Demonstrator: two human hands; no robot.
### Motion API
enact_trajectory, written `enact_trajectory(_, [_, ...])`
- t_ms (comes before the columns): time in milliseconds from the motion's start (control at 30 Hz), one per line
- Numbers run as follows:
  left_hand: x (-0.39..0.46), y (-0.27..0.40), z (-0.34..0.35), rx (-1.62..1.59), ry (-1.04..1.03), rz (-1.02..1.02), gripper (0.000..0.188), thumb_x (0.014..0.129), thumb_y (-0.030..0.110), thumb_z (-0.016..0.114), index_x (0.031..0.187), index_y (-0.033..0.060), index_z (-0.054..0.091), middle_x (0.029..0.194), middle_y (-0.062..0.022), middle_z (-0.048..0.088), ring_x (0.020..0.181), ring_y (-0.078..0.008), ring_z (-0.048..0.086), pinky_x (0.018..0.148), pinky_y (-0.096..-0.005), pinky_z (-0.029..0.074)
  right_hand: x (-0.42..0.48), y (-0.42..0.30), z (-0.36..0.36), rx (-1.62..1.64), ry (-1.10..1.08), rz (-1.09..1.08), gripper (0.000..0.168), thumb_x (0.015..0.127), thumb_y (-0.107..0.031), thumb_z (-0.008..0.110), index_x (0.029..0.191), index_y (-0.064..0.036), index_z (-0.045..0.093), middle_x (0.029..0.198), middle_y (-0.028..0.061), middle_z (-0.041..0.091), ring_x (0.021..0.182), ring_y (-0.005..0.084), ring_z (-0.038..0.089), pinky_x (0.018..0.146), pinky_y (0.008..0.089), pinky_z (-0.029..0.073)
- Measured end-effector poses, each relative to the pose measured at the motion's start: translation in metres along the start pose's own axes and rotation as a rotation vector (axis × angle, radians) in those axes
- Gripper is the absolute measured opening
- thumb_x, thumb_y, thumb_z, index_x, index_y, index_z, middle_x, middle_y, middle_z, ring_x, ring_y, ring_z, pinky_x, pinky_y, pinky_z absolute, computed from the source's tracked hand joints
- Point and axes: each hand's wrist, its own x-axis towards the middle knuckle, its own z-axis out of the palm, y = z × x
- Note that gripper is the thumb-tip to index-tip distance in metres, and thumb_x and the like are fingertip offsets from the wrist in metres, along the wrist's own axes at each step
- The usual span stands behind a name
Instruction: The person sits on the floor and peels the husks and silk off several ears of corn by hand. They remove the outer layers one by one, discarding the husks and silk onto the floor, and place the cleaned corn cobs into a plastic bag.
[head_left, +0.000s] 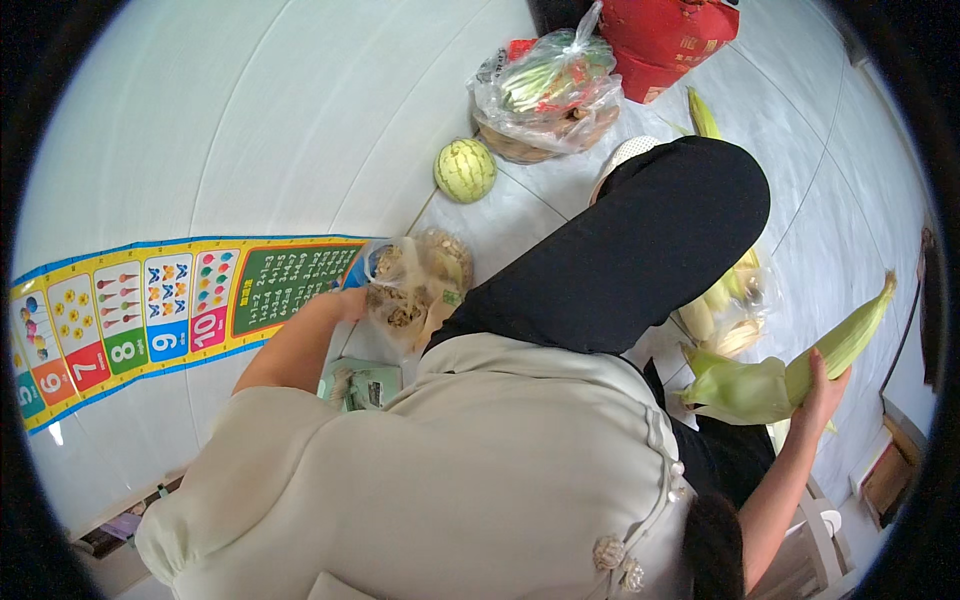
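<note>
An ear of corn (840, 352) in its green husk lies in my right hand (823, 391), its narrow tip pointing up and away to the right. Wide, loose husk leaves (742, 390) spread at its lower left end. On the left, my left hand (351, 304) is at the edge of a clear plastic bag (397, 289) holding brown, dried-looking pieces. Its fingertips are hard to make out there, so the grip is unclear. Between the hands, beyond my raised black-trousered leg (607, 247), another clear bag (739, 300) contains pale corn ears.
A small striped watermelon (465, 171) sits on the tiled floor near a basket (517, 146) topped by a clear bag of green vegetables (559, 79). Behind stands a red bag (667, 45). A number poster (165, 322) is on the left; a green box (371, 386) is beside me.
</note>
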Motion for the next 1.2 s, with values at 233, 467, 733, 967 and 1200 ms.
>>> enact_trajectory(233, [0.039, -0.036, 0.03, -0.154, 0.294, -0.038, 0.029, 0.076, 0.024, 0.064, 0.099, 0.0064, 0.068, 0.095, -0.0165, 0.066, 0.085, -0.0328, 0.064, 0.073, -0.0432, 0.051, -0.009, 0.008, -0.004, 0.102, -0.005, -0.003, 0.056, 0.076, -0.014, 0.073, 0.123, 0.0, 0.044, 0.105, 0.0119, 0.057, 0.092, 0.0213, 0.057, 0.082, 0.0342, 0.046])
enact_trajectory(467, [-0.109, 0.162, -0.164, -0.022, 0.098, 0.091, 0.049, 0.081, 0.007, 0.059, 0.129, 0.0098, 0.049, 0.094, -0.0142, 0.066, 0.086, -0.0247, 0.065, 0.07, -0.0365, 0.051, -0.015, -0.035, -0.017, 0.62, -0.034, 0.099, 0.062, 0.071, -0.017, 0.072, 0.123, -0.002, 0.042, 0.104, 0.012, 0.054, 0.094, 0.0238, 0.056, 0.08, 0.0385, 0.05])
enact_trajectory(733, [-0.189, 0.438, -0.232, -0.731, 0.306, 1.516, 0.083, 0.081, 0.036, 0.07, 0.143, 0.0048, 0.025, 0.142, -0.0134, 0.036, 0.124, -0.0276, 0.044, 0.102, -0.0363, 0.036, -0.056, -0.114, -0.001, 0.554, -0.248, -0.184, 0.068, 0.072, -0.018, 0.076, 0.127, 0.0, 0.039, 0.108, 0.0108, 0.054, 0.096, 0.0195, 0.055, 0.084, 0.0333, 0.048])
enact_trajectory(967, [-0.228, 0.57, -0.15, -0.632, -0.163, 1.455, 0.082, 0.075, 0.037, 0.077, 0.135, 0.0063, 0.03, 0.129, -0.0063, 0.046, 0.117, -0.0224, 0.049, 0.096, -0.0377, 0.042, -0.134, -0.19, -0.081, 0.015, -0.039, -0.422, 0.064, 0.075, -0.021, 0.068, 0.124, 0.008, 0.039, 0.109, 0.0228, 0.053, 0.105, 0.0315, 0.052, 0.093, 0.0391, 0.042])
enact_trajectory(1200, [-0.18, 0.587, -0.195, -0.986, -0.234, 1.657, 0.062, 0.079, 0.01, 0.071, 0.129, 0.0041, 0.034, 0.119, -0.0093, 0.051, 0.108, -0.0226, 0.053, 0.093, -0.0377, 0.045, -0.141, -0.201, -0.098, -0.634, 0.211, -0.479, 0.053, 0.079, -0.023, 0.063, 0.122, 0.003, 0.047, 0.121, 0.0223, 0.05, 0.12, 0.0368, 0.043, 0.101, 0.0432, 0.036])
